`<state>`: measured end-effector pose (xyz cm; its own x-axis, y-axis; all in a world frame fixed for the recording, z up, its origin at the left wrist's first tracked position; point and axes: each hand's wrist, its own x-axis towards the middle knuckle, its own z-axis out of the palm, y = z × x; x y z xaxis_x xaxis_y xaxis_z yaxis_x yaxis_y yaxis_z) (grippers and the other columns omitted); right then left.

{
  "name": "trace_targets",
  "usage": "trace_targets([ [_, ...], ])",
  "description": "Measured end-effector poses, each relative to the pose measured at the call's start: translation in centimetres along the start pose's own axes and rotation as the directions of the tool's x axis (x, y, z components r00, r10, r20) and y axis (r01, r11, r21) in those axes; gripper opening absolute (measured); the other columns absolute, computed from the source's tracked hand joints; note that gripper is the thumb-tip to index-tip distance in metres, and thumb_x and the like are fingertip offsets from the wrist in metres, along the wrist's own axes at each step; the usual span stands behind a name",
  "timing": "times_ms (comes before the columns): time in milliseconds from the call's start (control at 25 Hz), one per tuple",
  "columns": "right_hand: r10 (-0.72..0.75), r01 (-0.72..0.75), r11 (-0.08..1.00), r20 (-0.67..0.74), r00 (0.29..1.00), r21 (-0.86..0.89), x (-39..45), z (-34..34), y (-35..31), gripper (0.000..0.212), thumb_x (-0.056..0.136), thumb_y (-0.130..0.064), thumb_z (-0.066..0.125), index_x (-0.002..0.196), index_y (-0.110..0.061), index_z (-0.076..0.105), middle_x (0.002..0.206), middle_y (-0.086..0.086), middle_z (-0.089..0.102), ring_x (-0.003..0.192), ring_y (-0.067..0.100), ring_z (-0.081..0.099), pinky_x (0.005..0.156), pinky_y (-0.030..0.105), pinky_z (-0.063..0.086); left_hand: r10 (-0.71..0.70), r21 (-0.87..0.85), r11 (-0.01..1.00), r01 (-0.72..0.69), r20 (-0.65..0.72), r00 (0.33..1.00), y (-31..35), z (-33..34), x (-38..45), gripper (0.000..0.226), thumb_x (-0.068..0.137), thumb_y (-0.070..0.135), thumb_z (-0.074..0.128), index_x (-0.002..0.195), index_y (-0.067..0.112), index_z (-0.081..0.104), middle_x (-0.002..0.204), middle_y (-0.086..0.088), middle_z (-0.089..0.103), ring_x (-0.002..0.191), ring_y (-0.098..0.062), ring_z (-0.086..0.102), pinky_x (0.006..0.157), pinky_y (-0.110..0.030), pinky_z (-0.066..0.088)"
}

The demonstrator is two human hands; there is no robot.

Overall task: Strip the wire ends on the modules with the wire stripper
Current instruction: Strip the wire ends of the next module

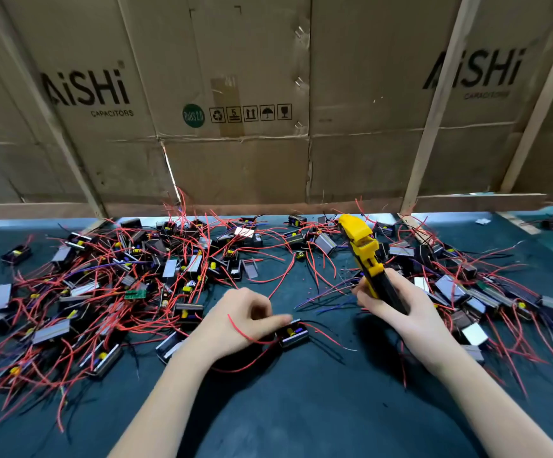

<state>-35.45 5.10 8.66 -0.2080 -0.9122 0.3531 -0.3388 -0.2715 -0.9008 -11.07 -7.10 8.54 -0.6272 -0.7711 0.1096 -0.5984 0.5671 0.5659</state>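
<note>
Head view: yellow-and-black wire stripper [366,256], head upward.

A dark green table [301,408] runs beneath flattened cardboard sheets [235,153] printed "AiSHi Capacitors", braced by pale wooden battens [433,133] leaning across them.
</note>
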Motion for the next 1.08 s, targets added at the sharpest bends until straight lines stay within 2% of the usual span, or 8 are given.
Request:
trace_targets([
  [120,-0.006,0.006,1.0,-0.025,1.0,-0.004,0.0,0.0,0.1,0.03,0.08,-0.043,0.073,0.093,-0.019,0.063,0.085,-0.006,0.066,0.086,0.011,0.062,0.084,0.028,0.045,0.032,-0.433,0.899,-0.061,-0.075,0.997,-0.2,-0.6,0.3,0.008,0.091,0.019,0.069,0.085,0.014,0.071,0.071,0.004,0.068,0.069,-0.008,0.061,0.07,-0.03,0.048],
  [280,-0.027,0.026,1.0,-0.038,0.999,-0.013,0.0,0.0,0.3,0.029,0.075,-0.048,0.07,0.092,-0.027,0.063,0.086,-0.005,0.067,0.087,0.013,0.062,0.087,0.034,0.045,0.25,-0.322,0.913,-0.251,-0.043,0.967,1.2,0.9,0.4,0.023,0.096,0.014,0.061,0.117,0.021,0.068,0.112,0.01,0.071,0.11,-0.006,0.062,0.086,-0.025,0.047],
  [400,-0.038,0.034,0.997,-0.05,0.998,-0.067,0.2,0.1,0.7,0.029,0.077,-0.051,0.076,0.093,-0.031,0.062,0.085,-0.005,0.066,0.084,0.015,0.062,0.082,0.025,0.045,0.328,-0.23,0.922,-0.31,0.042,0.944,1.7,2.1,0.4,0.017,0.091,0.019,0.068,0.107,0.021,0.075,0.101,0.013,0.072,0.099,-0.004,0.062,0.087,-0.022,0.046],
  [480,-0.039,0.026,0.99,-0.097,0.995,-0.14,0.2,0.2,1.0,0.03,0.075,-0.051,0.076,0.092,-0.032,0.061,0.08,-0.01,0.065,0.077,0.008,0.06,0.071,0.014,0.042,0.275,-0.219,0.938,-0.269,-0.002,0.961,1.6,2.3,0.3,0.006,0.086,0.023,0.075,0.091,0.022,0.077,0.08,0.02,0.069,0.084,-0.003,0.061,0.079,-0.021,0.046],
  [560,-0.081,0.022,0.951,-0.179,0.981,-0.309,0.1,0.1,1.1,0.036,0.073,-0.054,0.077,0.096,-0.032,0.06,0.084,-0.014,0.065,0.079,0.004,0.06,0.072,0.015,0.042,0.198,-0.278,0.94,-0.197,-0.026,0.98,1.6,2.1,0.2,0.004,0.084,0.026,0.076,0.082,0.023,0.077,0.073,0.019,0.069,0.073,0.0,0.061,0.073,-0.017,0.045],
  [720,-0.329,-0.014,0.521,-0.216,0.919,-0.853,0.4,-0.3,2.0,0.055,0.076,-0.059,0.066,0.111,-0.016,0.062,0.095,-0.001,0.061,0.09,0.027,0.058,0.078,0.041,0.04,0.166,-0.425,0.893,-0.148,0.005,0.986,1.8,1.5,0.1,0.008,0.089,0.017,0.071,0.081,0.015,0.072,0.075,0.0,0.074,0.07,-0.007,0.064,0.073,-0.02,0.05],
  [880,-0.35,-0.118,0.427,-0.284,0.893,-0.896,0.4,-0.7,2.4,0.059,0.071,-0.06,0.062,0.104,-0.012,0.065,0.089,0.004,0.059,0.087,0.033,0.057,0.08,0.043,0.038,0.172,-0.57,0.814,-0.11,0.056,0.983,1.8,1.4,0.0,0.009,0.094,0.0,0.056,0.091,0.007,0.06,0.073,-0.011,0.072,0.071,-0.019,0.068,0.071,-0.021,0.048],
  [1080,-0.361,-0.119,0.403,-0.277,0.89,-0.908,0.4,-0.8,2.6,0.055,0.069,-0.058,0.066,0.099,-0.012,0.063,0.086,0.004,0.057,0.085,0.033,0.056,0.079,0.043,0.038,0.161,-0.596,0.793,-0.127,0.005,0.987,2.1,2.1,-0.1,0.008,0.098,0.01,0.056,0.09,0.009,0.058,0.076,-0.013,0.074,0.077,-0.028,0.073,0.073,-0.03,0.053],
])
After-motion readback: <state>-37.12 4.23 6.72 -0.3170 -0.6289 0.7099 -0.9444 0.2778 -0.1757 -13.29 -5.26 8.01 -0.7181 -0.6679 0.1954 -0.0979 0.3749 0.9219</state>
